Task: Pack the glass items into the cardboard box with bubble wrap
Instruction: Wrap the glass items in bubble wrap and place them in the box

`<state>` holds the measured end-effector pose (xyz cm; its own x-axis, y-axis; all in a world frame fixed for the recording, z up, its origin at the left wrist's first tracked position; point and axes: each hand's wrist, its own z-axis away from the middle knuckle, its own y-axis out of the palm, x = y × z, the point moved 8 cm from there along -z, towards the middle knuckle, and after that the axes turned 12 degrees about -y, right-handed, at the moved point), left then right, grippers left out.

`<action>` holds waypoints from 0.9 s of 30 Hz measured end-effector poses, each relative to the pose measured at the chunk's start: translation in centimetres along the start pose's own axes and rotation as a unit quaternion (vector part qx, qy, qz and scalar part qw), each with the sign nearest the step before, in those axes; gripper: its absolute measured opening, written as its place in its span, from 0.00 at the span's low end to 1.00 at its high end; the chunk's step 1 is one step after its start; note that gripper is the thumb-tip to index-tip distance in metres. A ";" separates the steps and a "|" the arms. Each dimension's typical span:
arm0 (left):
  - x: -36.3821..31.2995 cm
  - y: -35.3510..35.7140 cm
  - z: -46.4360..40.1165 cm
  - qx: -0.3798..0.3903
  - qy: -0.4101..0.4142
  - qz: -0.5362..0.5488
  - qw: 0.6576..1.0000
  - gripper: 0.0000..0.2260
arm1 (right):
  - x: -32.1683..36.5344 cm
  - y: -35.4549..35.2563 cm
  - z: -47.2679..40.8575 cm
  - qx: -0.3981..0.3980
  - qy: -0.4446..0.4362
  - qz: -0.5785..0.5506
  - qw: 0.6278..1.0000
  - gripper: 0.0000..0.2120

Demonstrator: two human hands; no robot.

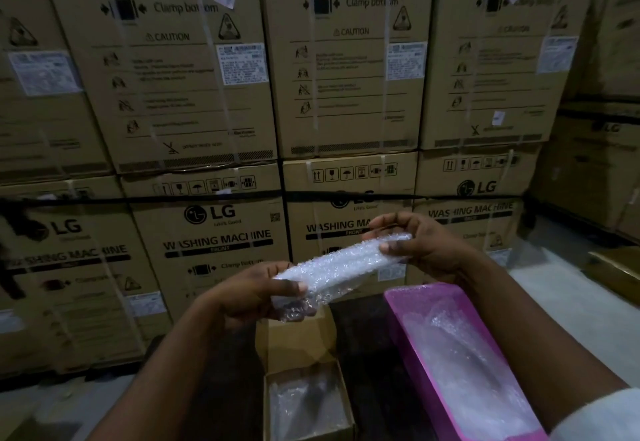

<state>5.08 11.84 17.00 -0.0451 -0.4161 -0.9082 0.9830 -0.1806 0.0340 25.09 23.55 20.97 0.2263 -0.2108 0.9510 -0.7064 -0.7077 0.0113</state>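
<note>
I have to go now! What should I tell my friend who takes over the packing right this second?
Left hand grips the lower end of the bubble-wrapped bundle; right hand pinches the upper end. They hold it above the open cardboard box, which already has some bubble wrap inside. The pink box beside it also holds wrap. Left to do: put the bundle into the cardboard box.

Two bare forearms reach into view from the bottom edge, each ending in a bare hand: the left hand (254,293) and the right hand (420,245). No gloves, rings, watch or bands show on either wrist or on the fingers. Behind the right hand, far down the arm at the lower right corner, the edge of a pale, whitish sleeve (599,416) covers the upper arm. The left arm shows no sleeve.
</note>
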 end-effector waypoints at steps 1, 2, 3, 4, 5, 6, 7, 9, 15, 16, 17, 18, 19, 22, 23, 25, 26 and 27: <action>-0.1 0.1 0.1 0.001 0.002 0.029 1.000 0.21 | -0.1 -0.1 0.1 0.004 0.005 0.024 1.000 0.17; -0.2 -0.1 0.2 -0.007 0.008 0.050 0.999 0.21 | -0.2 -0.1 0.2 0.010 0.009 0.057 0.998 0.16; -0.5 -0.4 0.3 -0.019 0.019 0.058 0.998 0.21 | -0.3 -0.2 0.3 0.018 0.008 0.094 0.995 0.16; -0.8 -0.8 0.3 -0.035 0.034 0.055 0.997 0.21 | -0.3 -0.3 0.4 0.027 0.007 0.128 0.991 0.15; -1.1 -1.2 0.5 -0.050 0.047 0.051 0.996 0.21 | -0.4 -0.3 0.5 0.037 0.009 0.150 0.988 0.15; -1.3 -1.6 0.6 -0.065 0.056 0.051 0.995 0.20 | -0.4 -0.2 0.6 0.048 0.015 0.162 0.985 0.16; -1.5 -2.0 0.6 -0.075 0.062 0.059 0.994 0.19 | -0.4 -0.1 0.7 0.060 0.024 0.169 0.984 0.16; -1.9 -2.3 0.7 -0.086 0.067 0.073 0.991 0.16 | -0.3 0.7 0.9 0.098 0.039 0.189 0.976 0.18; -3.3 -1.5 0.7 -0.085 0.046 0.020 0.995 0.14 | 0.0 3.7 0.3 0.140 0.024 0.287 0.947 0.22; -3.6 -1.4 0.8 -0.089 0.042 0.010 0.995 0.14 | 0.0 4.1 0.2 0.134 0.008 0.313 0.940 0.19; -4.0 -1.2 0.9 -0.094 0.045 0.002 0.995 0.14 | -0.1 4.5 0.0 0.126 -0.009 0.328 0.936 0.15; -4.4 -1.2 1.0 -0.101 0.054 0.000 0.993 0.15 | -0.1 4.8 0.0 0.115 -0.018 0.328 0.937 0.12; -5.0 -1.3 1.1 -0.109 0.072 0.002 0.991 0.16 | -0.2 5.0 0.0 0.102 -0.020 0.307 0.946 0.09; -5.8 -1.1 0.8 -0.105 0.130 0.046 0.985 0.26 | -0.3 5.2 -0.1 0.042 -0.021 0.158 0.986 0.09; -5.6 -0.7 0.5 -0.100 0.140 0.072 0.982 0.29 | -0.3 5.2 -0.2 0.016 -0.022 0.115 0.993 0.09; -5.0 0.1 -0.1 -0.112 0.172 0.127 0.970 0.32 | -0.5 5.1 -0.5 -0.037 -0.022 0.046 0.998 0.12; -4.7 0.5 -0.3 -0.131 0.193 0.139 0.962 0.37 | -0.7 5.1 -0.6 -0.057 -0.023 0.023 0.998 0.14; -4.5 0.9 -0.5 -0.151 0.209 0.134 0.957 0.40 | -0.9 5.2 -0.8 -0.072 -0.025 0.007 0.997 0.16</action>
<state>6.24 14.01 20.93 0.2288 -0.0076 -0.9735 0.9588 0.1748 0.2240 20.72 20.58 20.44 0.2459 -0.2559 0.9349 -0.7979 -0.6011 0.0453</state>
